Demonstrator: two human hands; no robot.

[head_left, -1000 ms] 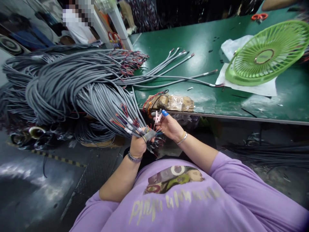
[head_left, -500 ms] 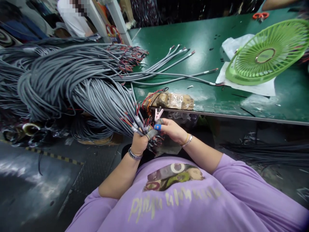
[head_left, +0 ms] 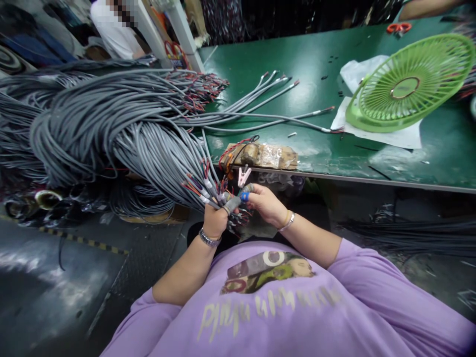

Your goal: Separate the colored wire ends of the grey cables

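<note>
My left hand (head_left: 216, 218) is closed round the ends of several grey cables (head_left: 159, 158), its thumb wrapped in grey tape. Stripped coloured wires (head_left: 197, 184) fan out above and below that grip. Close beside it on the right, my right hand (head_left: 266, 203) is pinched, with blue and grey tape on its fingers; what lies between the fingertips is too small to make out. Just above the right fingertips is a pink clothespin (head_left: 244, 177), by the edge of a wooden block (head_left: 277, 155) with clear tape and red and black wires on it.
The green table (head_left: 308, 64) spans the back. On its right stands a green fan (head_left: 405, 89) over white paper, with red-handled scissors (head_left: 398, 28) behind. A large cable pile (head_left: 82, 114) covers the left. A person in white (head_left: 115, 32) and another person's arm (head_left: 427, 7) are beyond.
My right hand has shifted slightly, and its fingertips are a little farther from the left thumb. The coloured wire ends in my left hand have tilted slightly left.
</note>
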